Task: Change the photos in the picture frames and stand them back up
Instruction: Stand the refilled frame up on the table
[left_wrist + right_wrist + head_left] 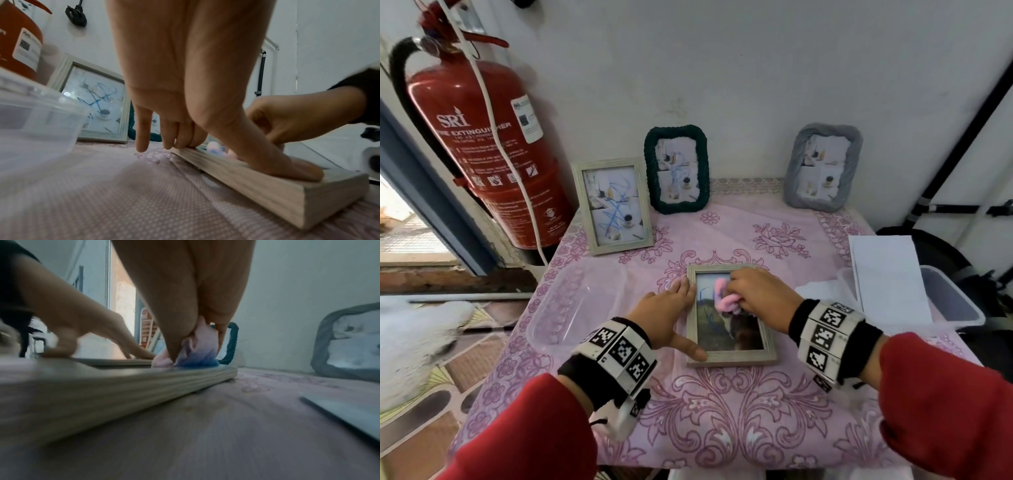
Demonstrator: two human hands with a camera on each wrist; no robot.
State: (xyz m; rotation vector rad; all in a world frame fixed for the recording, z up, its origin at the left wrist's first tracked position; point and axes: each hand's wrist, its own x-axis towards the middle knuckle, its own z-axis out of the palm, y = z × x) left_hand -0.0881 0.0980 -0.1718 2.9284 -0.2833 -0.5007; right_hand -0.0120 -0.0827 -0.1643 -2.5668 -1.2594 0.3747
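Wooden picture frame [731, 356] lying face-up on the bench [722, 428]. My left hand [671, 315], fingers straight, presses its left rail; my right hand [760, 291] pinches a pink cloth [726, 301], apparently blue-stained, against the glass. Risk: hard rubbing may slide the frame on the tablecloth, or smear the blue marks.

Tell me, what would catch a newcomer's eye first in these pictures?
Probably the big red fire extinguisher against the wall, left of the table with the pink flowered cloth. Next, mid-table, a wooden frame lies flat: the left hand steadies its edge while the right hand presses a pink cloth on its glass. Three more frames stand behind, two scribbled in blue.
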